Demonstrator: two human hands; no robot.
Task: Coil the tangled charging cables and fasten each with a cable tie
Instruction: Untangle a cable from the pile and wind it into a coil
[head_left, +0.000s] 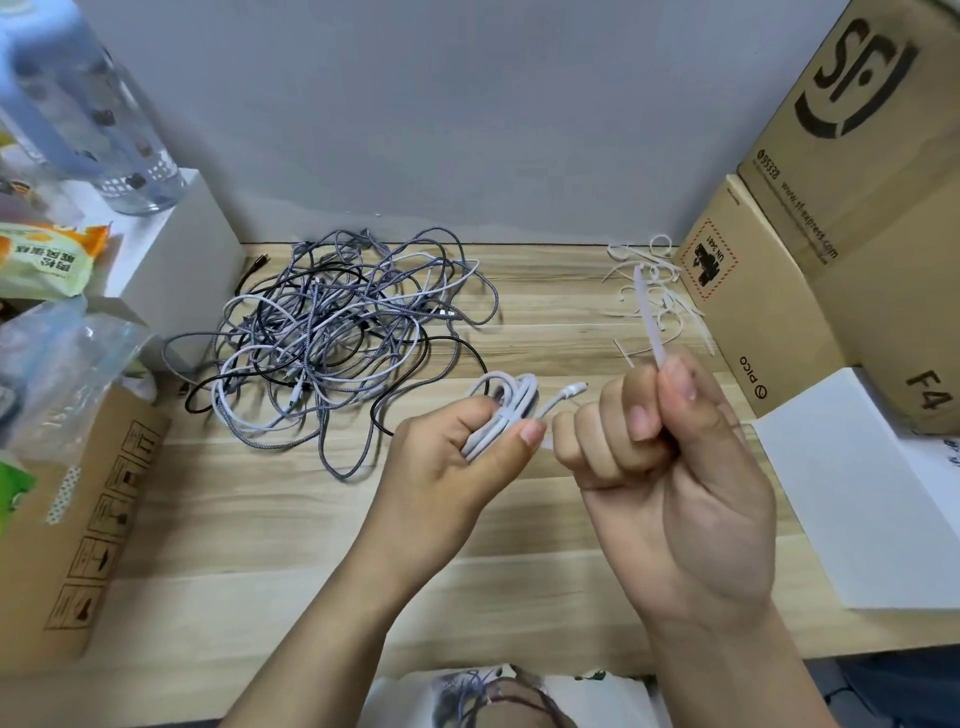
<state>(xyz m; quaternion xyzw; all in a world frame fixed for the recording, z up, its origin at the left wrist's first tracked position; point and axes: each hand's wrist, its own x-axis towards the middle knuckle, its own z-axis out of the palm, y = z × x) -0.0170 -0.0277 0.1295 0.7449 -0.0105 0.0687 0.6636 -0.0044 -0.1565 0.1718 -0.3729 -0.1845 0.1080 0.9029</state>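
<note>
Even, soft, bright lighting; faint shadows on the pale wood-grain tabletop. Wide-angle distortion bends the edges. The clear patterned plastic bottle at upper left is blurred

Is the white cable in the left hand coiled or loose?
Coiled: the left hand grips the white cable in bunched loops, one plug end sticking out.

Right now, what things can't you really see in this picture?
- Head view: most of the white cable coil is hidden inside the left hand.
- The cable tie is blurred, and its lower end disappears into the right hand.
- How many cables are in the tangled pile cannot be counted; they overlap.
- The water bottle is blurred and cut off by the top edge.
- The loose ties are too small to count.
</note>
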